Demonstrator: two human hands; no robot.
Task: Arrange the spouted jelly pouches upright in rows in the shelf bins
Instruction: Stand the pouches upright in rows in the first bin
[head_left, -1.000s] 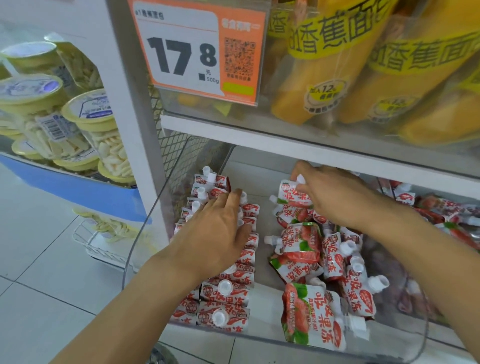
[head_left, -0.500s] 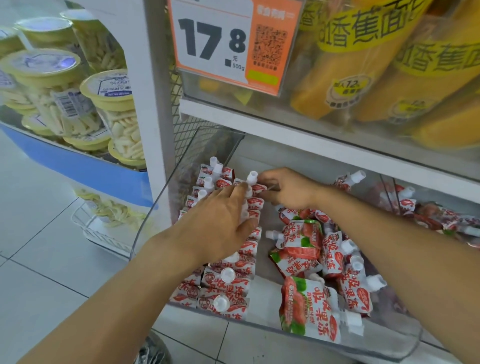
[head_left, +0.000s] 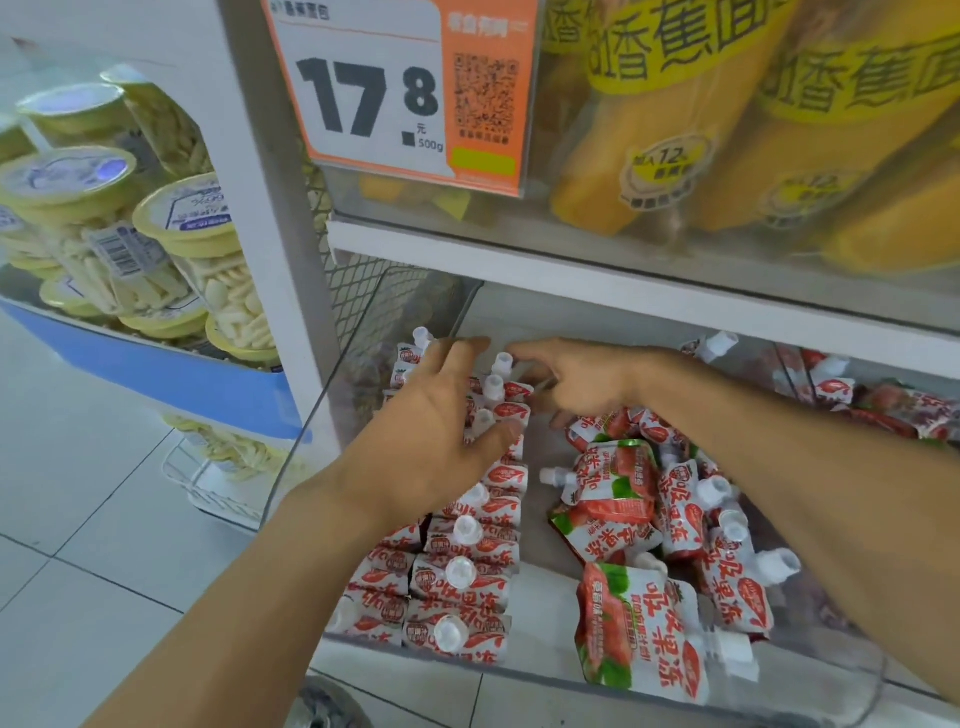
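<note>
Inside clear plastic shelf bin (head_left: 363, 364), red-and-white spouted jelly pouches w/ white caps: upright rows (head_left: 457, 566) along left wall, loose heap (head_left: 654, 525) at right, bare floor strip btwn them. Left hand (head_left: 431, 447) lies over the rows, grip wide, fingers straight. Right hand (head_left: 576, 384) at rows' back end, grip loosely curled, holding nothing. Yellow bags (head_left: 727, 130) fill bin above.

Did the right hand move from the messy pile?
Yes. The right hand went left from the loose pile to the back end of the upright row of pouches, beside the left hand.
</note>
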